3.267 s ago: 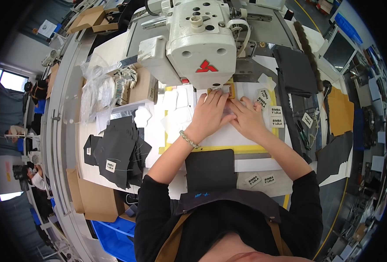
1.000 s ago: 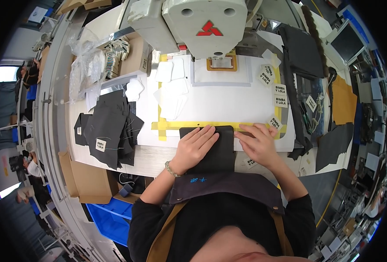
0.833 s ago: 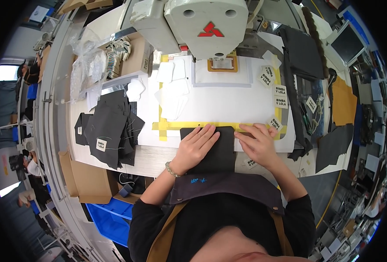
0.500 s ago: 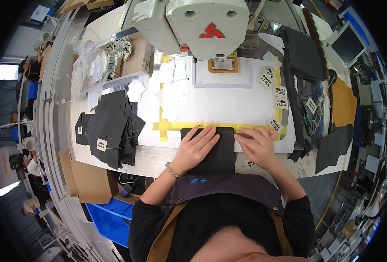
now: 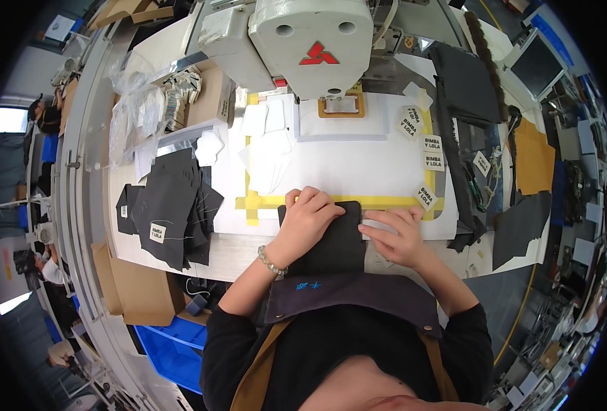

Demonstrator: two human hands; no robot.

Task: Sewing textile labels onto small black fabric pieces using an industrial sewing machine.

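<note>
My left hand (image 5: 307,226) lies over a black rectangular panel (image 5: 331,250) at the near edge of the work surface, fingers bent and pinched at its top end. My right hand (image 5: 396,236) is beside the panel's right edge, fingers curved and apart, index and thumb touching or very near that edge. Beyond both hands are a white sheet (image 5: 337,168) bordered with yellow tape (image 5: 396,203), a small orange frame (image 5: 359,104) beneath the white sewing machine head (image 5: 303,41), stacks of white cards (image 5: 268,144) at left and printed square labels (image 5: 432,161) at right.
Dark fabric pieces (image 5: 170,202) lie at left, below a box of labels (image 5: 207,96) and a plastic bag (image 5: 130,130). Black fabric (image 5: 464,85) and a mustard piece (image 5: 533,154) lie at right. A cardboard box (image 5: 135,288) and blue bin (image 5: 166,353) sit low left; co-workers (image 5: 53,267) are far left.
Both hands came down from the machine's frame onto the black panel. In the last half second my left fingers have risen and curled from lying flat; my right hand shifted slightly.
</note>
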